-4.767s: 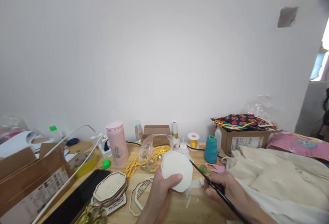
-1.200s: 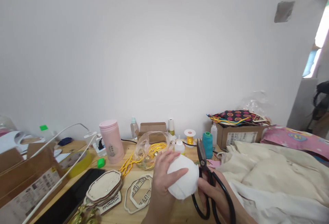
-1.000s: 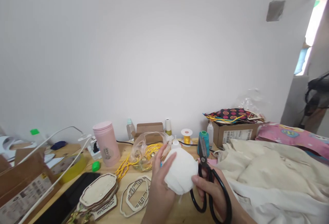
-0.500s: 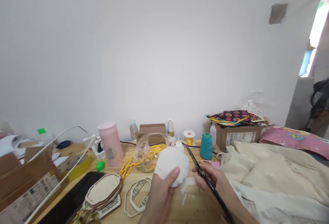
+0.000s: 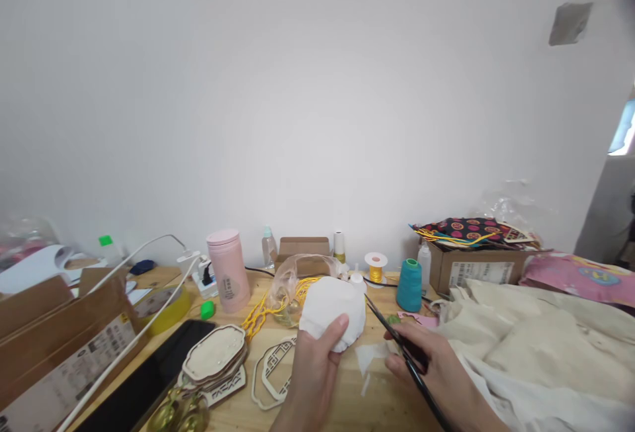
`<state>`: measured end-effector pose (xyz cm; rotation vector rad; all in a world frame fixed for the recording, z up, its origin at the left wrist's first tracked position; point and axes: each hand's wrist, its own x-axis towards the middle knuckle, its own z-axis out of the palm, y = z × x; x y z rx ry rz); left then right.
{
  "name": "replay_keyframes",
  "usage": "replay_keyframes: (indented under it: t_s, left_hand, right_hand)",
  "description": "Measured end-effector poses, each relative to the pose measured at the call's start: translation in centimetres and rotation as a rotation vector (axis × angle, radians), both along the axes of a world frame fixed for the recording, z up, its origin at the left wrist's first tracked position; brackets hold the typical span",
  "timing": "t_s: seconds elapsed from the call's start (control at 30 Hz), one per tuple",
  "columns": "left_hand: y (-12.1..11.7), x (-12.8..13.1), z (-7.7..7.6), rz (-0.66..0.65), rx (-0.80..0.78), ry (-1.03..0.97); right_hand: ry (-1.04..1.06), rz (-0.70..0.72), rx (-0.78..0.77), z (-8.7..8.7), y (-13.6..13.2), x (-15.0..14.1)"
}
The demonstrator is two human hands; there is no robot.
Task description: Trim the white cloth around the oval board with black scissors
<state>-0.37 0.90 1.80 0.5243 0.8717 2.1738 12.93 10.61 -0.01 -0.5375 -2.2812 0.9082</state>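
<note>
My left hand (image 5: 317, 366) grips a round white padded cloth piece (image 5: 331, 306) by its lower edge, thumb on the face towards me. The fingers behind it are hidden. In my right hand (image 5: 430, 358) is a pair of slim black tweezers (image 5: 403, 345), slanting up to the left. Their tips end close to the right edge of the cloth piece, and whether they touch it I cannot tell. White scraps (image 5: 370, 356) lie on the table between my hands. Left of my left hand is a thin wooden lattice frame (image 5: 262, 379).
Stacked wooden plaques (image 5: 215, 352), a black phone (image 5: 153, 372) and a pink tumbler (image 5: 229, 273) stand left. Behind are a plastic bag with yellow cord (image 5: 292, 293) and a teal thread cone (image 5: 409, 286). Cream fabric (image 5: 546, 333) and a cardboard box (image 5: 476, 266) fill the right.
The view has turned slightly, shifting the background to the right. My left hand still holds the cloth piece. The tweezers have moved slightly right and down, their tips still near its edge.
</note>
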Motion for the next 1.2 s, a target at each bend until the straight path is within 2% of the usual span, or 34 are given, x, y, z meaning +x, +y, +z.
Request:
replay_keyframes:
  t_s: [0.27,0.7,1.03,1.2]
  left_hand:
    - [0.32,0.13,-0.16,-0.021,-0.032,-0.021]
    - [0.29,0.03,-0.22,-0.017,-0.025,-0.015]
    - [0.26,0.12,-0.16,-0.032,-0.031,-0.008]
    - [0.10,0.23,0.38,-0.051,-0.040,-0.009]
  right_hand:
    - [-0.023,-0.061,0.189,0.04,0.19,0.16]
    - [-0.039,-0.087,0.216,0.06,0.17,0.35]
    - [-0.068,-0.090,0.306,0.10,0.36,0.42]
    - [-0.085,-0.117,0.369,0.25,0.29,0.55]
